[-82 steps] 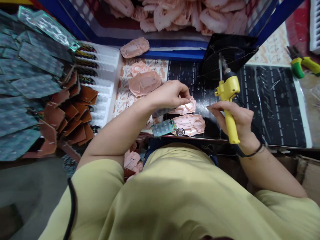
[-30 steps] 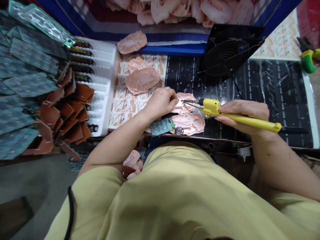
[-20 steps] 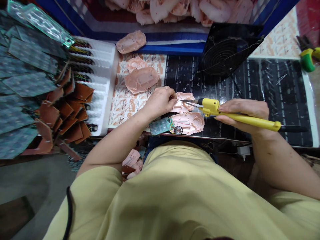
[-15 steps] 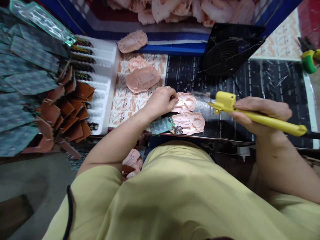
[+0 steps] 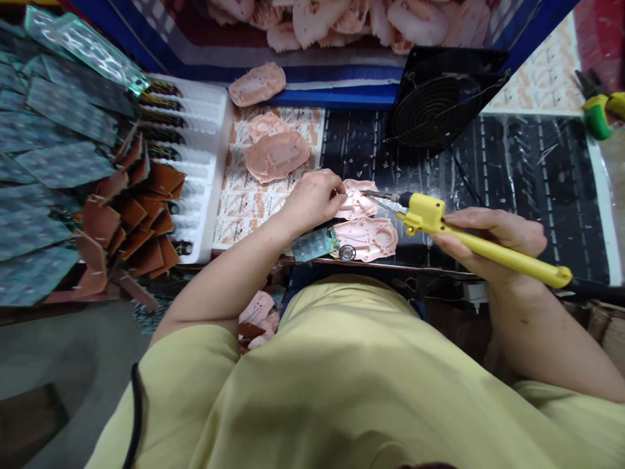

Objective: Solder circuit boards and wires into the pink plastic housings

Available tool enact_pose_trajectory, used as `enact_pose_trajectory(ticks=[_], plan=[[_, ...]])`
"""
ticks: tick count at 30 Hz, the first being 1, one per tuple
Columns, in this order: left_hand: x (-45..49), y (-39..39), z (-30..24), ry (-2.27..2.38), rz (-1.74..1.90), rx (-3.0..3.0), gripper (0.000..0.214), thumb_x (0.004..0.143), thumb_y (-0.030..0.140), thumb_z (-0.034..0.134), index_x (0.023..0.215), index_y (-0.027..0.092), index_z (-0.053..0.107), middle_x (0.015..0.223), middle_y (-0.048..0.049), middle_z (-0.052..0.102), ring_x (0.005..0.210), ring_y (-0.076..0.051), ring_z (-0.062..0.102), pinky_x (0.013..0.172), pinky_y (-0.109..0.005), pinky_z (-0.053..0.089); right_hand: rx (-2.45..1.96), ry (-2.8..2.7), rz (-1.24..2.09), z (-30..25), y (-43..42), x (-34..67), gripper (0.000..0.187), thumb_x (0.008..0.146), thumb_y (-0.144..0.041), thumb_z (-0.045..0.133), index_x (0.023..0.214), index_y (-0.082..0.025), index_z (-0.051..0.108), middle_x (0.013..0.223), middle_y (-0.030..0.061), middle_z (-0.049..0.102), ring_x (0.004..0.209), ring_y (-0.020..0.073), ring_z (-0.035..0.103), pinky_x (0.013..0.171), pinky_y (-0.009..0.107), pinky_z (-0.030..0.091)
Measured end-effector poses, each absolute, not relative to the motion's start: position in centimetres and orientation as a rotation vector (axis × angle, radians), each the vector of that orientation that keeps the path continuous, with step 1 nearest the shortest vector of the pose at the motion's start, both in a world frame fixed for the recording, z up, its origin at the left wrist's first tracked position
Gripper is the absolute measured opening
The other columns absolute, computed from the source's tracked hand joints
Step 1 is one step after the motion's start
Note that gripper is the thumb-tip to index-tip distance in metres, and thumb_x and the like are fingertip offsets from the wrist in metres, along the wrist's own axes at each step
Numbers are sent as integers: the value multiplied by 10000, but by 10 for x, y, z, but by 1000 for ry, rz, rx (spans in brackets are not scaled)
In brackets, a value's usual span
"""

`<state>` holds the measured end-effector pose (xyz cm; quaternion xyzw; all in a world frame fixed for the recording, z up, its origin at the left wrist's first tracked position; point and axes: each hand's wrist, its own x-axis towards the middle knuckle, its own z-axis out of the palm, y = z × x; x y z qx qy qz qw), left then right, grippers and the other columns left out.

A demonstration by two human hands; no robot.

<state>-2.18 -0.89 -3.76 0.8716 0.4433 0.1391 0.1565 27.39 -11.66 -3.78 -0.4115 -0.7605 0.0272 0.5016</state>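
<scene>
My right hand grips a yellow soldering iron with a solder-feed body. Its thin metal tip reaches over a pink plastic shell half on the black mat. At that shell's left end, the fingers of my left hand are curled closed on it; anything small between the fingertips is hidden. Just nearer me lies a second pink shell half with thin wires inside. Beside it are a green circuit board and a small round speaker.
A black fan stands behind the mat, before a blue crate of pink shells. More pink shells lie back left. A white foam tray and piled circuit boards fill the left. Pliers lie far right.
My right hand has moved left and slightly nearer me, bringing the soldering iron's tip over the farther shell half. My left hand stays in place on it.
</scene>
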Motion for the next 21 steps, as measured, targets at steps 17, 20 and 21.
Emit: enact_pose_trajectory(ticks=[17,20,21], plan=[[-19,-16,-23,1365,215,2441,172,890,297,659,876,186,790,890,-61,762,961,-262,659,995,-471,405,-964,-1918,146,-44,-119,273,277,791,-272,887,1030,-302,751,861,-22,804,696,194,776,607,285,669],[-15,-16,-17,1383,123,2444,165,880,297,672,887,186,795,925,-71,767,995,-277,649,989,-473,404,-889,-1933,186,-43,-115,270,238,779,-252,894,961,-276,742,822,-19,797,677,179,771,616,264,663],[-14,-15,-15,1385,93,2437,168,878,309,683,893,186,797,935,-73,768,1004,-280,647,989,-472,406,-879,-1934,187,-43,-114,269,232,778,-254,895,952,-269,742,819,-16,797,677,176,771,618,257,661]])
